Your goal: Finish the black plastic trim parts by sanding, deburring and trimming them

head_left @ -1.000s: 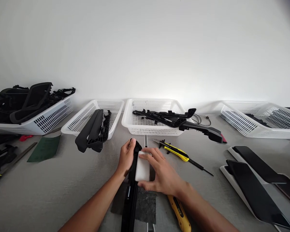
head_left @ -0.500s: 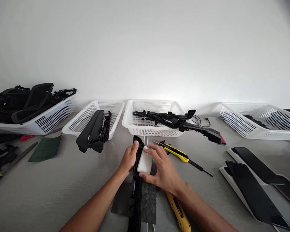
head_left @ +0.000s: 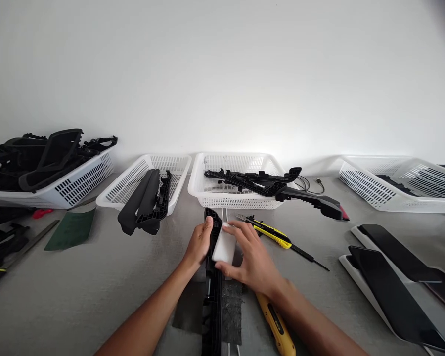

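My left hand [head_left: 199,243] is closed around the upper part of a long black plastic trim piece [head_left: 212,311], its thumb pointing up along the edge. The piece has ribs and clips and runs down toward the bottom of the view. My right hand [head_left: 257,264] grips a white rectangular block [head_left: 225,244] between thumb and fingers. The block leans against the right side of the trim piece, near its upper end. Beneath the hands lies a rough dark grey pad [head_left: 232,316]. A yellow-handled tool [head_left: 276,326] rests below my right wrist, partly hidden by it.
A yellow utility knife [head_left: 272,235] and a thin black screwdriver [head_left: 306,254] lie to the right. White baskets [head_left: 237,202] with black parts line the wall. Black-and-white panels [head_left: 389,291] occupy the right side. A green sheet [head_left: 70,230] lies on the left.
The whole view has shifted very slightly. Both hands keep their holds, and the white block stays against the trim piece with hardly any movement.
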Tool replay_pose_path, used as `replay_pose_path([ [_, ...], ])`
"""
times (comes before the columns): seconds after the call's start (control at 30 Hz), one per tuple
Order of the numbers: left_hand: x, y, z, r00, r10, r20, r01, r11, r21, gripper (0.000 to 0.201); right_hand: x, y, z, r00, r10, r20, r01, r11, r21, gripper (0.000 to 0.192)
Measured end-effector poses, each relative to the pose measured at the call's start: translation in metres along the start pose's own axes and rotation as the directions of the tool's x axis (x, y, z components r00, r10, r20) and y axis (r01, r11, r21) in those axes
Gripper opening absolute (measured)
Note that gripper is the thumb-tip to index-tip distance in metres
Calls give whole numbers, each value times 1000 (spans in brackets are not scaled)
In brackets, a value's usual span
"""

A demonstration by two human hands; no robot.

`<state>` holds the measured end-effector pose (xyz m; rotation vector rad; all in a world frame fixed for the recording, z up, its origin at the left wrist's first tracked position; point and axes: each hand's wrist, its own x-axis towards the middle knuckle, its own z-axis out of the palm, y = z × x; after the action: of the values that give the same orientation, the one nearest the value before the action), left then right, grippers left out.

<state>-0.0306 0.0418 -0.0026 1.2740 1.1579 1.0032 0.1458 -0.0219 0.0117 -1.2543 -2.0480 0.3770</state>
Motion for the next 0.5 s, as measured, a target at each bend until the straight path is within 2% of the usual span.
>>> replay_pose_path([
  [0.17, -3, 3, 0, 996, -15, 84, 15, 1000, 2, 77, 2, 8, -2, 995, 61, -84, -63, 997, -31, 65],
  [0.37, -2, 4, -2, 991, -35, 132, 37, 999, -12, 78, 1, 5, -8, 998, -47, 41, 45, 998, 33, 71],
  [0.5, -2, 5, -4, 982, -44, 181, 44, 999, 1, 77, 4, 13, -14, 1000, -30, 9, 30, 1000, -2, 70],
])
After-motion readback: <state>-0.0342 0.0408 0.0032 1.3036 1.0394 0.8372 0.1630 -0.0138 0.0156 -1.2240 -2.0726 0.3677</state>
